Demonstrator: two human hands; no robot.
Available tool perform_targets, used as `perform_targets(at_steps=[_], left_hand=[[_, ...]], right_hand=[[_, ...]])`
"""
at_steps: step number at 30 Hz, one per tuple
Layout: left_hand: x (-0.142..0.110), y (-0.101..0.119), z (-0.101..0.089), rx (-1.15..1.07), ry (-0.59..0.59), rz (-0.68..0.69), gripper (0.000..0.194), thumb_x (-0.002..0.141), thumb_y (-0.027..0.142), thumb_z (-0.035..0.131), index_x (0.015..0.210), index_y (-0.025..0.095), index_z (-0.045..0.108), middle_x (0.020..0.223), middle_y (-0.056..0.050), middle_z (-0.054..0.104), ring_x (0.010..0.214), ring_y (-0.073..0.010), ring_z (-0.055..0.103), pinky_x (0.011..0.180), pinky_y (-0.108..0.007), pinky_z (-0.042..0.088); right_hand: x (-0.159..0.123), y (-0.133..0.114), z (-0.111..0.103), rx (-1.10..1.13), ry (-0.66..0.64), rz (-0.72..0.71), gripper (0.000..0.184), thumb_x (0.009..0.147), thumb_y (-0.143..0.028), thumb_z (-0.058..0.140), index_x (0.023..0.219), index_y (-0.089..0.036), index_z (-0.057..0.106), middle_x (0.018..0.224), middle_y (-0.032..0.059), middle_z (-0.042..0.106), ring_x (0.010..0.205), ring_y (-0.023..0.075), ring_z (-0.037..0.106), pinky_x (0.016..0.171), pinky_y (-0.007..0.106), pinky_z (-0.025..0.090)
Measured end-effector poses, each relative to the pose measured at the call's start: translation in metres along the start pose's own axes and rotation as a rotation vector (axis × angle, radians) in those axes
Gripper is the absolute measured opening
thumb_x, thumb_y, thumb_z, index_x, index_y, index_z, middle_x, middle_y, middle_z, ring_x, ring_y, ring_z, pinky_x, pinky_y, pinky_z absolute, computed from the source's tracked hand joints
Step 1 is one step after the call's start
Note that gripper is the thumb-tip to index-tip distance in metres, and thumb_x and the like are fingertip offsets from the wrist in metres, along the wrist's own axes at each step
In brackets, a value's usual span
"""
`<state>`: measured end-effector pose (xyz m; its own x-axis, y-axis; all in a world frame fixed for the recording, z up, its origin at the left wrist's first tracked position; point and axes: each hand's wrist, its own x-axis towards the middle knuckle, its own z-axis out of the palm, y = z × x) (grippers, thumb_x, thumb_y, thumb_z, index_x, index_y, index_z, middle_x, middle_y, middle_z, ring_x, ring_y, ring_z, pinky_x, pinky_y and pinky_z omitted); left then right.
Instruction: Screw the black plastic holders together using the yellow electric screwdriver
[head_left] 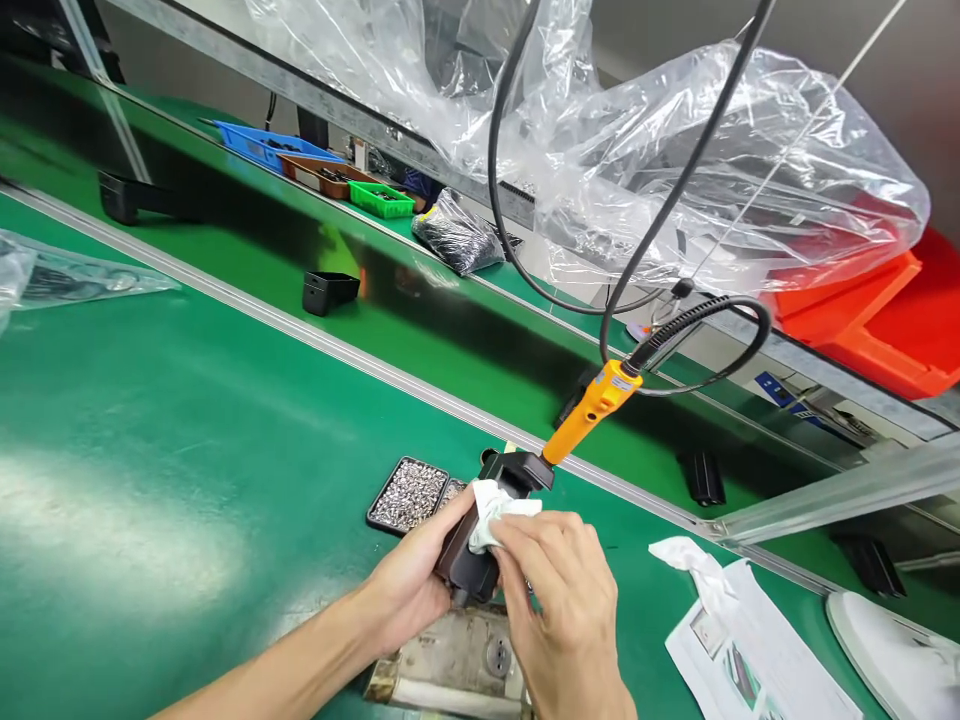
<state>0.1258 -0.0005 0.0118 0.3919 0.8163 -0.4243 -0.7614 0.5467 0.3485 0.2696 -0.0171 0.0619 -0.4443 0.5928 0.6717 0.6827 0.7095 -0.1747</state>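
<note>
My left hand (405, 585) is wrapped round a long black plastic housing (474, 572), held tilted above the green bench. Pinched in the fingers of my right hand (566, 600) is a crumpled white cloth (489, 512), which lies against the housing's face. Just past the housing's far end hangs an orange electric screwdriver (592, 412) on a coiled cable; its tip is hidden. Below my hands sits a worn, pale fixture block (450, 660). A black tray of small metal screws (407, 494) lies beyond my left hand, partly covered at its right side.
Behind a metal rail (360, 355) runs a green belt carrying several black parts (330, 292). A printed sheet (780, 650) and another white cloth (697, 570) lie at right. Clear plastic bags (675, 150) and an orange bin (885, 320) sit on the overhead shelf.
</note>
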Motion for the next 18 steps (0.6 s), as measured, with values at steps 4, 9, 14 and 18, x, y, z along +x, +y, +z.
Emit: perform_targets(at_steps=[4, 9, 14, 18], left_hand=[[-0.002, -0.003, -0.002, 0.025, -0.029, 0.014, 0.037, 0.097, 0.044, 0.069, 0.118, 0.015, 0.072, 0.099, -0.007, 0.078, 0.088, -0.0204, 0.073, 0.074, -0.026, 0.056], [-0.004, -0.002, 0.000, 0.034, -0.031, 0.017, 0.037, 0.097, 0.046, 0.069, 0.115, 0.014, 0.072, 0.099, -0.008, 0.078, 0.091, -0.0227, 0.073, 0.078, -0.029, 0.057], [-0.003, 0.000, 0.000, 0.048, -0.067, 0.066, 0.041, 0.096, 0.046, 0.070, 0.123, 0.014, 0.070, 0.101, -0.008, 0.078, 0.093, -0.0228, 0.073, 0.082, -0.030, 0.057], [-0.001, -0.001, -0.003, 0.042, -0.065, 0.056, 0.047, 0.095, 0.047, 0.071, 0.127, 0.012, 0.069, 0.102, -0.010, 0.078, 0.093, -0.0225, 0.073, 0.081, -0.029, 0.056]], right_hand=[[0.001, 0.002, 0.007, -0.102, 0.033, -0.023, 0.021, 0.094, -0.004, 0.064, 0.109, -0.018, 0.067, 0.086, 0.0037, 0.075, 0.077, 0.0208, 0.061, 0.067, 0.036, 0.033], [-0.001, 0.003, 0.013, -0.088, 0.030, 0.011, 0.018, 0.093, -0.003, 0.063, 0.102, -0.019, 0.067, 0.077, 0.0016, 0.069, 0.074, 0.0195, 0.059, 0.066, 0.036, 0.029], [-0.001, 0.003, 0.013, -0.056, 0.072, 0.022, 0.019, 0.093, -0.003, 0.064, 0.099, -0.021, 0.067, 0.077, -0.0002, 0.071, 0.078, 0.0195, 0.059, 0.068, 0.035, 0.030], [-0.001, 0.004, 0.019, 0.040, 0.088, 0.044, 0.017, 0.093, -0.004, 0.063, 0.094, -0.021, 0.067, 0.075, -0.0002, 0.068, 0.074, 0.0182, 0.055, 0.067, 0.033, 0.032]])
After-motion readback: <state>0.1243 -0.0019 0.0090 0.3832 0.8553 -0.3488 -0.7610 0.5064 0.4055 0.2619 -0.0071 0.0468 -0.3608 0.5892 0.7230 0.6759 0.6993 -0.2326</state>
